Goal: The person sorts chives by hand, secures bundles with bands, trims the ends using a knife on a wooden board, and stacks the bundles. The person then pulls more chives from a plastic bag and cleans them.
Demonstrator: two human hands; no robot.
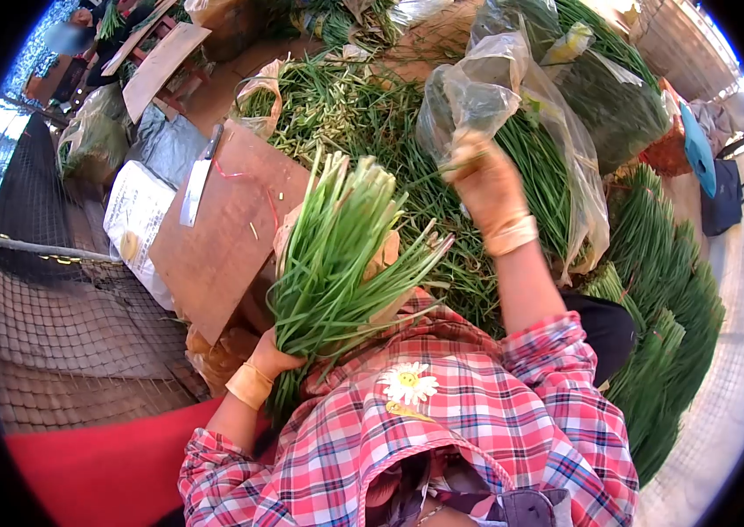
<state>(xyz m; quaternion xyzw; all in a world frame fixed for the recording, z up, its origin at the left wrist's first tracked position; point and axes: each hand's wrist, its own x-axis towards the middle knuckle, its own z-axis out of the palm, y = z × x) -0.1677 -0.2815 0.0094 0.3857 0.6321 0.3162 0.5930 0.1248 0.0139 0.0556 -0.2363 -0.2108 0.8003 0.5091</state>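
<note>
My left hand, in a glove, is closed round the leafy lower part of a large bunch of garlic chives. Their pale cut ends fan upward and to the right, in front of my checked shirt. My right hand, also gloved, is raised to the right of the bunch, its fingers curled together and blurred. A thin green streak shows by its fingertips, too smeared to make out. Just behind that hand stands a clear plastic bag of long green chives. Loose trimmings lie heaped beyond the bunch.
A knife rests on a brown board to the left. More chives are stacked in bundles at the right. Netting and a red surface lie at lower left. Another person is at the far upper left.
</note>
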